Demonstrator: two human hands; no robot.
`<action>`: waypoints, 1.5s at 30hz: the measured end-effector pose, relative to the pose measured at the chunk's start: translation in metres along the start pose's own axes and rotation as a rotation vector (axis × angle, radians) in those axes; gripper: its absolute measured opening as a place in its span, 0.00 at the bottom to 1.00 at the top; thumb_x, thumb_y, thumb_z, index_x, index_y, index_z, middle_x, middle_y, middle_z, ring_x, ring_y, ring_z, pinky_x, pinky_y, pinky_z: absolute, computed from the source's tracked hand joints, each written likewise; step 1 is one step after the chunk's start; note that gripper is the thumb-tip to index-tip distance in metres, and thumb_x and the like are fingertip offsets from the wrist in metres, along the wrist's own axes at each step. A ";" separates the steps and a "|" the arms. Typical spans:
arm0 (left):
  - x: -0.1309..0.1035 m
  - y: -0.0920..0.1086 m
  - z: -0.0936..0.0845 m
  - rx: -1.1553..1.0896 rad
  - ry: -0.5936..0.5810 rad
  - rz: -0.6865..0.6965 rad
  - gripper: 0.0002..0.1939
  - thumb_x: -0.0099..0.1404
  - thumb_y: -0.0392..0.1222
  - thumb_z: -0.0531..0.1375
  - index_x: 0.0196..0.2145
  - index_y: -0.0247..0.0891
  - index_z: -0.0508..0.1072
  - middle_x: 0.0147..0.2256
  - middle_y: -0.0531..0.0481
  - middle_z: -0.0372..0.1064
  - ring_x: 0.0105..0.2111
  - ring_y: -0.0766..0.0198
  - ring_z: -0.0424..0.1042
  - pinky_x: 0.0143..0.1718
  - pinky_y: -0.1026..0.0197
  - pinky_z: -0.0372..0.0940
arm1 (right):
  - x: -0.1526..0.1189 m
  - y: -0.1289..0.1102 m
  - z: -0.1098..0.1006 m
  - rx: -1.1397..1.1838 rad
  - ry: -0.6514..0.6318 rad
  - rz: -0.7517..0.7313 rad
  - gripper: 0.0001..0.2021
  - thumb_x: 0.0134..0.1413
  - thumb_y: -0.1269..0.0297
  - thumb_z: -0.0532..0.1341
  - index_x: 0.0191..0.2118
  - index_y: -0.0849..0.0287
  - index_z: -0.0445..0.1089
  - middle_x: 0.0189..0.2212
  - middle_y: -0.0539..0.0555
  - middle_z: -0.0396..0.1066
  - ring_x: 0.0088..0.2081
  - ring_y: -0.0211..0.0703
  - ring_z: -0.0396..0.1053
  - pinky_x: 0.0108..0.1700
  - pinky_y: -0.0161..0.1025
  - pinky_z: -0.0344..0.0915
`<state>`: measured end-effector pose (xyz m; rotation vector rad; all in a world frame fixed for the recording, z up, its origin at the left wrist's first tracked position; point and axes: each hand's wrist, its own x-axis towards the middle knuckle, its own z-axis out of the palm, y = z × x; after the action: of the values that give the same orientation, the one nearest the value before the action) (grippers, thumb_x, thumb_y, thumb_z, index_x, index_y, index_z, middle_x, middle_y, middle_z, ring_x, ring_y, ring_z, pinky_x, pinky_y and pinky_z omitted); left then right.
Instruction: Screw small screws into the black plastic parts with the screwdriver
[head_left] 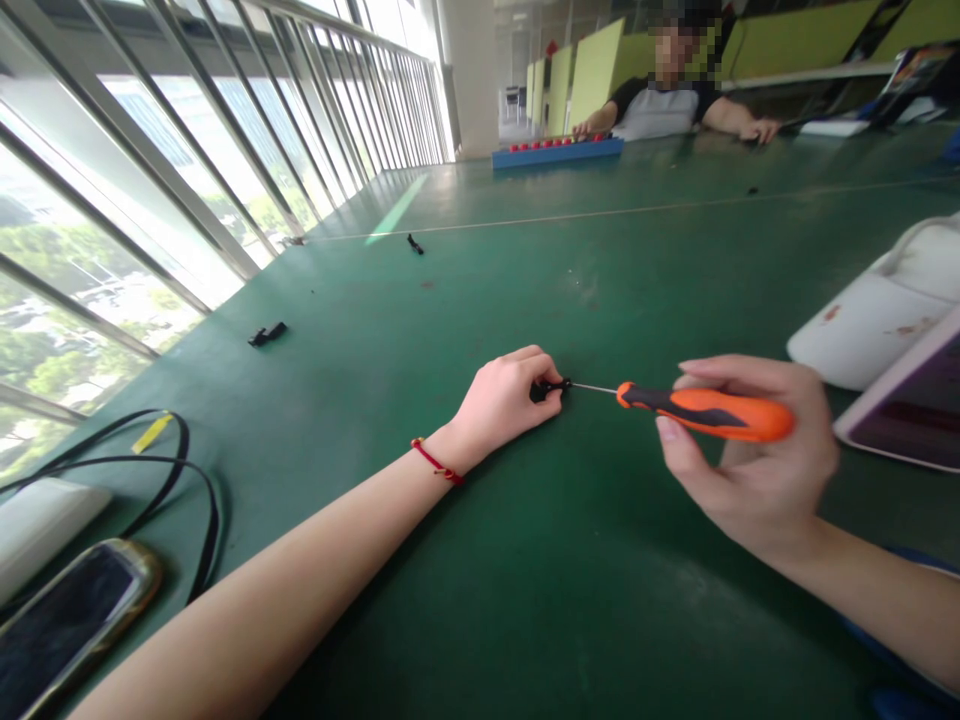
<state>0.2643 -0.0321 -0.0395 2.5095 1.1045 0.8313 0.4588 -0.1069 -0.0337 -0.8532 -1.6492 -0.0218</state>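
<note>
Near the middle of the green table [525, 270], my left hand [514, 400] pinches a small black part [546, 390] between thumb and fingers; the fingers hide some of it. My right hand [765, 460] holds an orange and black screwdriver [720, 412] by its handle, thumb below and fingers above and behind. The screwdriver lies nearly level and points left. Its thin metal shaft reaches the right end of the black part; whether the tip sits in a screw is too small to tell. A red cord bracelet circles my left wrist.
Small black pieces [268, 334] [415, 245] lie left and farther back. A phone [75, 620], white box [49, 520] and black cable [214, 500] are at left. A white container [877, 310] and tablet-like device [915, 400] stand right. Across sits a person [660, 110] behind a blue rack [559, 153].
</note>
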 end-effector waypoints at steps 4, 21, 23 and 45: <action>-0.001 0.000 0.001 0.005 -0.004 -0.001 0.03 0.55 0.34 0.57 0.29 0.35 0.70 0.33 0.50 0.70 0.31 0.66 0.69 0.34 0.64 0.66 | 0.002 0.001 0.000 0.048 -0.050 0.012 0.31 0.36 0.70 0.68 0.51 0.53 0.62 0.33 0.52 0.64 0.32 0.43 0.66 0.34 0.45 0.66; 0.000 0.000 0.001 0.006 0.001 0.004 0.04 0.55 0.34 0.57 0.29 0.35 0.70 0.33 0.51 0.70 0.31 0.66 0.69 0.35 0.64 0.66 | -0.002 -0.006 -0.004 -0.061 -0.135 0.050 0.18 0.43 0.74 0.64 0.43 0.55 0.67 0.22 0.47 0.64 0.23 0.36 0.62 0.28 0.39 0.62; 0.000 0.000 0.001 0.009 -0.003 0.001 0.03 0.55 0.34 0.57 0.29 0.35 0.70 0.33 0.50 0.70 0.31 0.66 0.69 0.35 0.64 0.66 | -0.002 -0.004 -0.002 -0.002 -0.045 0.036 0.23 0.40 0.76 0.65 0.46 0.54 0.66 0.30 0.51 0.66 0.28 0.38 0.66 0.31 0.39 0.65; -0.002 0.007 -0.001 -0.038 -0.043 -0.042 0.20 0.59 0.38 0.53 0.50 0.37 0.59 0.28 0.56 0.67 0.25 0.68 0.65 0.28 0.65 0.60 | 0.000 -0.001 0.001 -0.154 -0.173 0.233 0.04 0.50 0.68 0.61 0.35 0.54 0.70 0.31 0.50 0.73 0.31 0.38 0.69 0.32 0.36 0.66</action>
<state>0.2665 -0.0383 -0.0367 2.4528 1.1129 0.7757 0.4576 -0.1072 -0.0332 -1.1892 -1.7148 0.0900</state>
